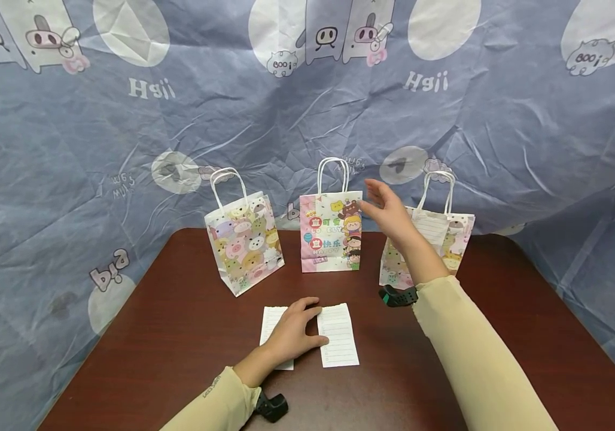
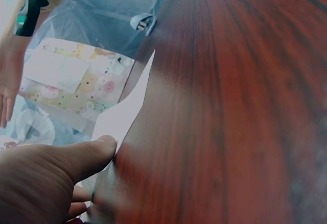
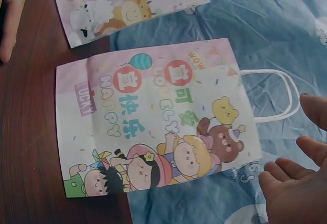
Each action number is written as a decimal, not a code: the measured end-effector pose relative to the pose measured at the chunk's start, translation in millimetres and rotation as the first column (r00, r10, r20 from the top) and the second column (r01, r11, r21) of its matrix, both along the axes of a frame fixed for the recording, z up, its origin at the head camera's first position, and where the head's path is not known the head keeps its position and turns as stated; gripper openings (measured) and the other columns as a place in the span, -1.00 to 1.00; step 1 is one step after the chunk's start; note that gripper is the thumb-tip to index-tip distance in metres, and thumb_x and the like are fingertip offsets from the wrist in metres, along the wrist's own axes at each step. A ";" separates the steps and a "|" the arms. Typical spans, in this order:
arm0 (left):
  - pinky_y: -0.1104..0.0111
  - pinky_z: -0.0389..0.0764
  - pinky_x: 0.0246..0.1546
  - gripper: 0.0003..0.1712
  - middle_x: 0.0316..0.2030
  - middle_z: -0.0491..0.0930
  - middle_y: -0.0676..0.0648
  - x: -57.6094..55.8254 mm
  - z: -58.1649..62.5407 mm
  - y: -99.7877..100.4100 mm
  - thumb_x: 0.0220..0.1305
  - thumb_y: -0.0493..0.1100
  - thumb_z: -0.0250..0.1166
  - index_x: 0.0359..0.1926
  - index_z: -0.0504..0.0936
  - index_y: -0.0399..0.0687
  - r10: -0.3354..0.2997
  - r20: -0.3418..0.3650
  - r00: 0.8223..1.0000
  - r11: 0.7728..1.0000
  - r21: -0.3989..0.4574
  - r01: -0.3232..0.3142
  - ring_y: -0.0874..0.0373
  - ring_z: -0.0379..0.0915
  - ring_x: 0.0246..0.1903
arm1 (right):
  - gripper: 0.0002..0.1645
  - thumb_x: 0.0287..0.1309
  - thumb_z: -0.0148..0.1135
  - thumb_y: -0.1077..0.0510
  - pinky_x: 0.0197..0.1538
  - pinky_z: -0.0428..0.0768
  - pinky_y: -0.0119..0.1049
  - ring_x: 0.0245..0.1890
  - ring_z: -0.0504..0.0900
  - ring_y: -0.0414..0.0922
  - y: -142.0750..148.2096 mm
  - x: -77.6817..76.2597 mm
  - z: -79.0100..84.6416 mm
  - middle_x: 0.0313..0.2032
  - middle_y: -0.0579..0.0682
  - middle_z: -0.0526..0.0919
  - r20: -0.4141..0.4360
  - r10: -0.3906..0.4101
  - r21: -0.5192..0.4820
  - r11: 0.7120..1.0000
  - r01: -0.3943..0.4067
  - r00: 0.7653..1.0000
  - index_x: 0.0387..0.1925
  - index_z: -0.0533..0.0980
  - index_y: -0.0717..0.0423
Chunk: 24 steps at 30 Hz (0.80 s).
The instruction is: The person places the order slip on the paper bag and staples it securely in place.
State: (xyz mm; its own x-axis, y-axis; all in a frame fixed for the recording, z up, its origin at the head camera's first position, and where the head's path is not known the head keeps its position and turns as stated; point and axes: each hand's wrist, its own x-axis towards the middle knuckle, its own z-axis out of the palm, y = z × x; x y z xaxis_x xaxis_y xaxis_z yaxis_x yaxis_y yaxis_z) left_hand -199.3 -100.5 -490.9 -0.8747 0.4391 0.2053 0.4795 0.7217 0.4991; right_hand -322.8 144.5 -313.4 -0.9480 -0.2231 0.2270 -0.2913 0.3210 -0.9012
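My left hand [image 1: 292, 334] lies over one lined paper slip [image 1: 271, 319] and partly hides it. Its thumb and a fingertip touch the left edge of a second lined slip [image 1: 338, 336]; the left wrist view shows the thumb on this white paper [image 2: 122, 117]. My right hand [image 1: 388, 209] is raised with fingers apart, holding nothing. It is beside the upper right corner of the middle paper bag [image 1: 331, 233], which has cartoon children and a bear on it. In the right wrist view, the fingers point towards that bag's white handle [image 3: 294, 96].
An animal-print paper bag [image 1: 245, 242] stands at the left. At the right, behind my right forearm, another animal-print bag [image 1: 460, 230] has a lined slip [image 1: 430, 227] on its front. The dark wooden table [image 1: 178, 335] ends at a blue patterned cloth [image 1: 286, 114].
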 end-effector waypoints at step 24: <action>-0.03 0.35 0.35 -0.23 0.37 0.39 -0.11 0.4 1.8 -0.5 0.10 0.09 0.50 0.28 0.55 -0.16 -0.005 0.013 1.000 1.000 -0.010 0.005 -0.08 0.28 0.39 | -0.10 0.41 0.16 0.08 0.55 0.07 0.10 0.60 -0.12 0.09 -16.5 -25.8 -12.1 0.61 0.08 -0.14 0.135 -0.034 0.031 0.999 0.030 0.990 0.59 -0.07 -0.21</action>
State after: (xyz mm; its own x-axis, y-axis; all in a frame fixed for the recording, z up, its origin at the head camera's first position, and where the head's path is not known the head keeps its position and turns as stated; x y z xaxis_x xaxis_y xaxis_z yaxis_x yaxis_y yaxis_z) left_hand -198.8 -101.0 -489.1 -0.8749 0.4458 0.1893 0.4768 0.7243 0.4981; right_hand -348.6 128.0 -325.4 -0.9763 -0.1971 0.0894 -0.1560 0.3550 -0.9218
